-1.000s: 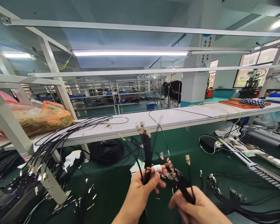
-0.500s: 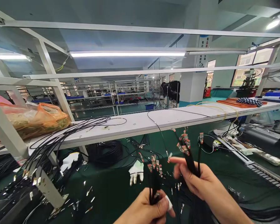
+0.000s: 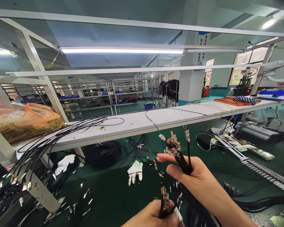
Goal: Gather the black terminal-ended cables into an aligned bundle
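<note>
My right hand (image 3: 200,179) is closed around a bundle of black cables (image 3: 186,167), its index finger stretched out to the left. Metal connectors with orange-red edges (image 3: 174,146) top those cables, and one cable stands apart beside the thumb side. Lower down, my left hand (image 3: 153,213) grips a second bundle of black cables (image 3: 163,209) with similar connector ends (image 3: 165,194). White wrapping (image 3: 178,214) covers one of its fingers. The lower lengths of both bundles are partly hidden by the hands.
A white shelf (image 3: 146,124) crosses ahead, with black cables draped over its left end and an orange bag (image 3: 44,116) beside them. Below lie a white glove (image 3: 135,171), a black cable coil (image 3: 103,153) and scattered connectors. A metal rail (image 3: 257,167) stands at right.
My left hand has lowered, and its connectors sit closer to the fingers. My right hand shows slightly further left, its connector bundle leaning more to the left. The view has shifted a little.
</note>
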A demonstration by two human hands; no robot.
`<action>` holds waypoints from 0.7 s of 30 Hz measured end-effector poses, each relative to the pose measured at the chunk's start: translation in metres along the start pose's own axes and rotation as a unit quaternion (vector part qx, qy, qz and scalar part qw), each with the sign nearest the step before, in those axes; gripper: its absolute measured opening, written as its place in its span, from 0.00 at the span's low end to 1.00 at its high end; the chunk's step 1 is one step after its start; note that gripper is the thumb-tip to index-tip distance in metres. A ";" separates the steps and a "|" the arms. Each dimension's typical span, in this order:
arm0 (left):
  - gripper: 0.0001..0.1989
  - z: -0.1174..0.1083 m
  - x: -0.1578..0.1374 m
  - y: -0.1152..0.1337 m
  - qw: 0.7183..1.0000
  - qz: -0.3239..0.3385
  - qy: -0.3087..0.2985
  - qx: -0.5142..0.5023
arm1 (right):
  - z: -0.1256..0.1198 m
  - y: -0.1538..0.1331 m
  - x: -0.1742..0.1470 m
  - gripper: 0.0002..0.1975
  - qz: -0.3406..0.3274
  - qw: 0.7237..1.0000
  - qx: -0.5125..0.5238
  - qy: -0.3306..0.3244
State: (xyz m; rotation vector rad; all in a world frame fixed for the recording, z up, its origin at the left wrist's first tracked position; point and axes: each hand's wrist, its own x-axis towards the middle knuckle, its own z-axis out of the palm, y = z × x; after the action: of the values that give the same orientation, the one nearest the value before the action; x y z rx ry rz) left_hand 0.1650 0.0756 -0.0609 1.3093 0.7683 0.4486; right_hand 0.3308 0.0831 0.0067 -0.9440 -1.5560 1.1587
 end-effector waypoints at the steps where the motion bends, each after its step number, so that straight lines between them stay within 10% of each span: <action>1: 0.29 0.003 0.002 -0.001 1.000 -0.002 0.000 0.007 | 0.001 -0.005 0.001 0.09 -0.003 1.000 -0.005 -0.017; 14: 0.22 0.001 -0.004 -0.004 0.999 -0.015 0.047 -0.021 | 0.001 0.013 -0.005 0.02 0.095 0.991 0.024 -0.096; 21: 0.23 0.004 0.003 -0.008 0.999 0.018 0.047 0.006 | 0.010 -0.009 -0.010 0.04 0.022 0.996 -0.029 -0.085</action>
State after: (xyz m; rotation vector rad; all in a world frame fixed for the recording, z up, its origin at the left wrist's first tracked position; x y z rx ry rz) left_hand 0.1688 0.0736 -0.0689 1.3228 0.8279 0.5385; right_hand 0.3236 0.0690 0.0121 -0.9420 -1.7204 1.2573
